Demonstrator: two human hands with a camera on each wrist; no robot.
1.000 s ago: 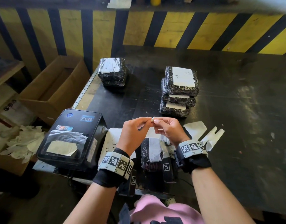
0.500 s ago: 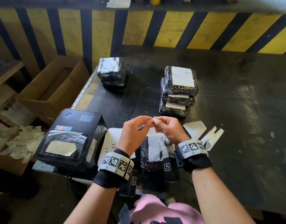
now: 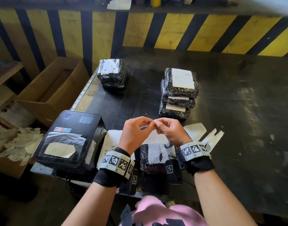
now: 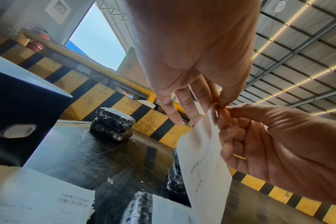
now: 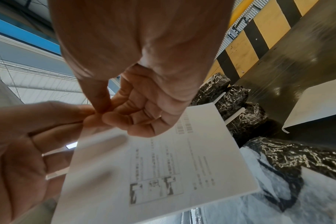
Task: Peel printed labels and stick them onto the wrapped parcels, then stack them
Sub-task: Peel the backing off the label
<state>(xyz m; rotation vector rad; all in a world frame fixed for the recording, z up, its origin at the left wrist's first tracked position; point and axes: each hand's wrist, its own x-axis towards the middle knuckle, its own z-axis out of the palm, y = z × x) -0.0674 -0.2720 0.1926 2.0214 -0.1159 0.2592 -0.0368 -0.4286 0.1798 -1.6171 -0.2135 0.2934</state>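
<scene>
My left hand [image 3: 134,134] and right hand [image 3: 170,131] together pinch one label [image 5: 163,171] by its top corner above the near parcel [image 3: 154,156]. Far on the desk [image 3: 237,98]: three stacked parcels [image 3: 179,92] right, two [image 3: 112,73] left.

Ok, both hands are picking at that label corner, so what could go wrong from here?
1. Both hands, left and right, pinch one corner of the label; the rest hangs free and could curl onto itself once peeled.
2. It may tear at that corner if pulled unevenly.
3. The parcel beneath looks crinkly, so the label may wrinkle when stuck.
</scene>
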